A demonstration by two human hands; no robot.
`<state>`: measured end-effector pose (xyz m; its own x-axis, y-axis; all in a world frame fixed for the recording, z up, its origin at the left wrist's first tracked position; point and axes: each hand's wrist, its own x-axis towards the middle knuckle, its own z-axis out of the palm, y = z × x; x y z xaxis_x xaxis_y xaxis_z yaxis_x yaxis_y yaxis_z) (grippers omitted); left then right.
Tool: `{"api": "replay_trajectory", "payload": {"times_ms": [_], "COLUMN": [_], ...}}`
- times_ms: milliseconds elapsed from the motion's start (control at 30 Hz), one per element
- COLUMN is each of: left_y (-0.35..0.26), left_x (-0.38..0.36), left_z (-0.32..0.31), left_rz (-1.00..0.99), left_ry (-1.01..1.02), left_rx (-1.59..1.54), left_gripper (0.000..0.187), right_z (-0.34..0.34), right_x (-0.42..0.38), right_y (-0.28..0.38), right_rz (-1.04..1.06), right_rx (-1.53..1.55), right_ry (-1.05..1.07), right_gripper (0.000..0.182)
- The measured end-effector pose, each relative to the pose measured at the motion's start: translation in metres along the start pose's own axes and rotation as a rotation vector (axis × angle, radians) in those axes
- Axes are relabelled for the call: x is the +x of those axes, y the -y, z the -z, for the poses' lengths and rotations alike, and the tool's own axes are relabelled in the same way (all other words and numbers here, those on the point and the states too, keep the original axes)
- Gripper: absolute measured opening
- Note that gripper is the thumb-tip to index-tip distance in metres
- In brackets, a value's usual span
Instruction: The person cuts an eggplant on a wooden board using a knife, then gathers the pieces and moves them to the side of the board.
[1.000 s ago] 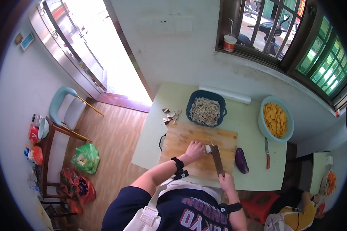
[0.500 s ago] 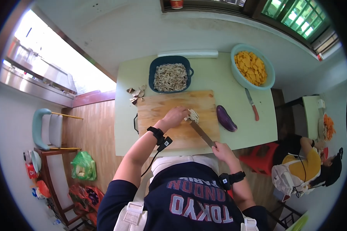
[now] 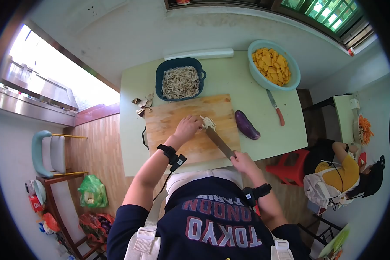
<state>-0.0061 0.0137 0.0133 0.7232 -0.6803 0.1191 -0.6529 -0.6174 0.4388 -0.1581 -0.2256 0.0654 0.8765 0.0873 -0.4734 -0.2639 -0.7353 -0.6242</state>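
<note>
A person stands over a wooden cutting board (image 3: 190, 125) on a pale green table (image 3: 264, 134), slicing a small pale piece of vegetable (image 3: 208, 122) near the board's right half. The left hand (image 3: 187, 128) lies on the board just left of the piece, fingers curled down against it to steady it. The right hand (image 3: 242, 161), at the board's near right corner, has its fingers wrapped around the handle of a long knife (image 3: 219, 142), whose blade reaches up to the cut slices. Judging by the scene, much is done: a dark tub (image 3: 180, 79) just beyond the board is heaped with pale shreds, trimmings (image 3: 142, 105) lie off the board's far left corner, and only a little remains under the blade. A whole eggplant (image 3: 246, 125) just right of the board lies uncut. Further right are a red-handled knife (image 3: 275, 108) and a bowl of orange slices (image 3: 274, 65). Compared with half a second earlier, the hands and knife sit much as they did; the view has shifted slightly.
</note>
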Motion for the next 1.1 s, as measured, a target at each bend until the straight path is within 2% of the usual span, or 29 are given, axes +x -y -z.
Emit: {"api": "replay_trajectory", "payload": {"times_ms": [133, 233, 333, 400, 533, 600, 733, 800, 933, 1100], "left_y": [0.0, -0.003, -0.007, -0.013, -0.006, -0.002, -0.01, -0.02, -0.009, -0.013], "left_x": [-0.015, -0.025, -0.029, -0.025, -0.022, -0.021, -0.018, -0.022, -0.027, -0.032], "left_z": [-0.01, -0.008, -0.007, -0.009, -0.014, -0.011, -0.001, -0.001, -0.023, -0.032], "left_rz": [0.068, 0.078, 0.148, 0.316, 0.234, 0.14, 0.085, 0.336, 0.246, 0.249], "left_ry": [0.017, 0.026, -0.058, -0.078, -0.067, 0.017, -0.077, -0.1, -0.189, -0.297], "left_rx": [0.02, -0.088, -0.123, -0.123, -0.079, -0.074, -0.125, -0.174, -0.163, -0.118], "left_gripper": [0.029, 0.027, 0.032, 0.032, 0.035, 0.035, 0.032, 0.026, 0.02, 0.022], "right_z": [-0.003, -0.005, -0.007, -0.009, -0.009, -0.008, -0.011, -0.012, -0.017, -0.017], "right_x": [0.013, 0.017, 0.019, 0.021, 0.023, 0.024, 0.023, 0.021, 0.025, 0.03], "right_y": [0.008, 0.01, 0.009, 0.008, 0.008, 0.008, 0.01, 0.014, 0.019, 0.022], "right_rz": [0.055, 0.081, 0.075, 0.081, 0.081, 0.066, 0.076, 0.077, 0.131, 0.106], "right_rx": [-0.013, -0.035, -0.049, -0.056, -0.051, -0.053, -0.069, -0.067, -0.068, -0.04], "right_ry": [-0.046, -0.077, -0.081, -0.089, -0.122, -0.118, -0.094, -0.088, -0.112, -0.148], "right_gripper": [0.024, 0.024, 0.023, 0.023, 0.023, 0.023, 0.023, 0.023, 0.022, 0.022]}}
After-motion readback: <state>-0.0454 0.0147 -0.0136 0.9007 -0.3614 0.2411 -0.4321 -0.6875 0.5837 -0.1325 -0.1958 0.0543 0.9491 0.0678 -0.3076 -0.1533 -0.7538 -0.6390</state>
